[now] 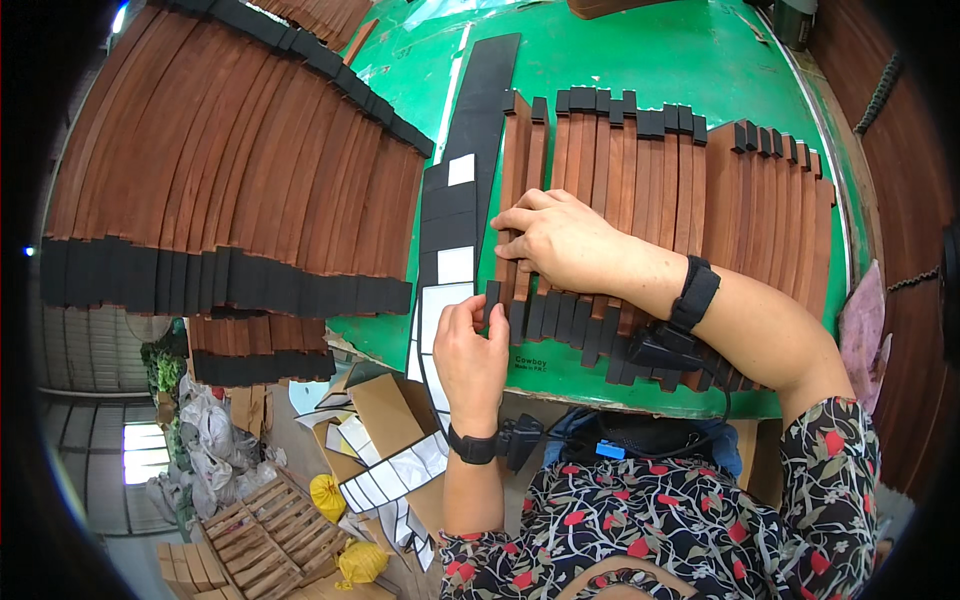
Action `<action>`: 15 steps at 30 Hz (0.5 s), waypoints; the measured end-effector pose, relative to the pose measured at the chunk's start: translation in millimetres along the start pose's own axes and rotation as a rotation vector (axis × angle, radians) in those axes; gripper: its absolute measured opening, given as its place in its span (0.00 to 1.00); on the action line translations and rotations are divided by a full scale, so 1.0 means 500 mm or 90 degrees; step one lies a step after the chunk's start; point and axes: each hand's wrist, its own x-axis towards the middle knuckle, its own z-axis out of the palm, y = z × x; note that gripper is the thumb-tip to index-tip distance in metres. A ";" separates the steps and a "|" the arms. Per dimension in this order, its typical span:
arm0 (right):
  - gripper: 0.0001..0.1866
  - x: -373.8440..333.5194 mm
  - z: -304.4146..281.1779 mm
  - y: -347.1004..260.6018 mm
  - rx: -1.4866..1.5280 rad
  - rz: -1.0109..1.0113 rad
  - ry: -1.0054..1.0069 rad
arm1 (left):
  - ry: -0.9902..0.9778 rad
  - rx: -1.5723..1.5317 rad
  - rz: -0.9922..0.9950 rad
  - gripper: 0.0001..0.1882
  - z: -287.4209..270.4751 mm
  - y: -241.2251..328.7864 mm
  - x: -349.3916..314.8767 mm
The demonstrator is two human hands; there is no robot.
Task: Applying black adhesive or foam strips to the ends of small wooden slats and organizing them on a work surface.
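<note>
My left hand pinches a small black pad between thumb and fingertips, close to the near end of the leftmost wooden slat in the middle row. Across that slat lie the curled fingers of my right hand, gripping it from above. Its far end carries a black cap; the near end is partly hidden by my left hand. Just left of the slat is a strip of black pads, with white patches where backing shows. White backing paper hangs from it over the table's near edge.
More black-ended slats stand side by side under and beyond my right forearm. A large stack of slats fills the left of the green table. Below are an open cardboard box, a wooden pallet and yellow bags.
</note>
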 end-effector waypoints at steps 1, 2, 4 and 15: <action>0.19 0.001 -0.004 -0.002 0.014 0.005 -0.009 | -0.003 0.004 -0.003 0.10 -0.001 0.001 0.000; 0.21 0.001 -0.007 -0.003 0.027 0.010 -0.018 | -0.003 0.005 -0.003 0.10 -0.002 0.001 0.000; 0.21 0.002 -0.007 -0.004 0.029 0.011 -0.021 | -0.009 0.013 -0.002 0.10 -0.004 0.001 0.001; 0.18 0.002 -0.008 -0.004 0.029 0.015 -0.031 | -0.026 -0.008 -0.029 0.10 -0.005 0.006 0.002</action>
